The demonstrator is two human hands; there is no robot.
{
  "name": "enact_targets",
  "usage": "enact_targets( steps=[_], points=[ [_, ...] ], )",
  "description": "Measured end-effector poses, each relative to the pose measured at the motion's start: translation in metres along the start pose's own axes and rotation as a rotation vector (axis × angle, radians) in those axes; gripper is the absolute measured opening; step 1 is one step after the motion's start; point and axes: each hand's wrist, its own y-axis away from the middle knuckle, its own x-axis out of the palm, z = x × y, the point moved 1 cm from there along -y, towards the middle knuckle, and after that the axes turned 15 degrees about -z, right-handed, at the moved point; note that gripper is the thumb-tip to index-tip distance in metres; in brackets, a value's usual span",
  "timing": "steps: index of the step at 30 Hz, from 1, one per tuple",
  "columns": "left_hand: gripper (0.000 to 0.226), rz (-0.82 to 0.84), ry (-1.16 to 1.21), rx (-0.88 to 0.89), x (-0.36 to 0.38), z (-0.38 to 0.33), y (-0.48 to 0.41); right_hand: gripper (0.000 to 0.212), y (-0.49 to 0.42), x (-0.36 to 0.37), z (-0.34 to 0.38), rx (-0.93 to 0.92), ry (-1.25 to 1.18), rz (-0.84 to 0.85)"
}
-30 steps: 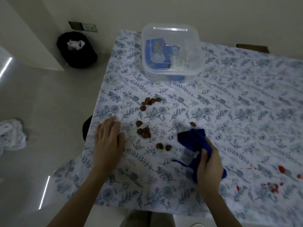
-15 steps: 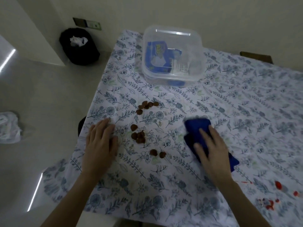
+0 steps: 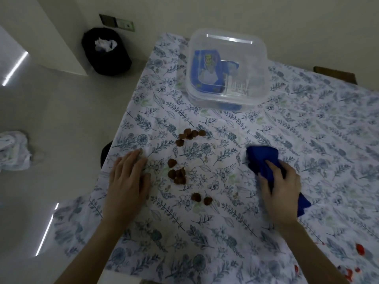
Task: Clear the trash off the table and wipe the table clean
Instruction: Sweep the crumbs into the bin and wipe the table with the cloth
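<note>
Since the earlier frames the right hand point(image 3: 281, 181) has slid the blue cloth point(image 3: 264, 160) rightward, away from the brown scraps point(image 3: 178, 175). The cloth lies bunched on the worktop point(image 3: 307, 130), its long axis running from far-left to near-right. The right fingers point(image 3: 272, 167) curl loosely over it, pressing down. The left hand point(image 3: 129, 181) lies flat, fingers released, just beside the scraps, holding nothing.

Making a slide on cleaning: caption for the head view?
Right hand presses blue cloth beside brown scraps; left hand flat on floral tablecloth.
</note>
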Motion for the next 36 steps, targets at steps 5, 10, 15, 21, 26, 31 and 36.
enact_targets(
  steps=[5,10,15,21,26,31,36],
  points=[
    [0.043,0.010,-0.009,0.004,-0.001,0.000,-0.001,0.044,-0.008,0.033,0.070,-0.104,-0.054,0.016],
    [0.041,0.015,-0.021,0.000,0.000,0.000,0.000,0.043,-0.009,0.055,0.130,-0.197,-0.209,0.079],
    [0.044,0.022,-0.032,0.008,0.001,0.002,0.001,0.040,-0.016,0.039,0.130,-0.112,-0.395,0.021],
    [0.043,0.020,-0.033,0.012,0.004,0.005,0.002,0.036,-0.054,0.037,0.108,-0.054,-0.296,-0.094],
    [0.042,-0.001,-0.028,0.026,0.008,0.007,0.004,0.037,-0.057,0.079,0.162,-0.012,-0.225,-0.032],
    [0.040,-0.007,-0.018,0.012,0.008,0.008,0.004,0.037,-0.042,0.087,0.202,-0.347,-0.369,0.140],
    [0.041,-0.017,0.024,0.013,0.008,0.008,0.002,0.037,-0.034,0.069,0.195,-0.501,-0.481,0.320]
  ],
)
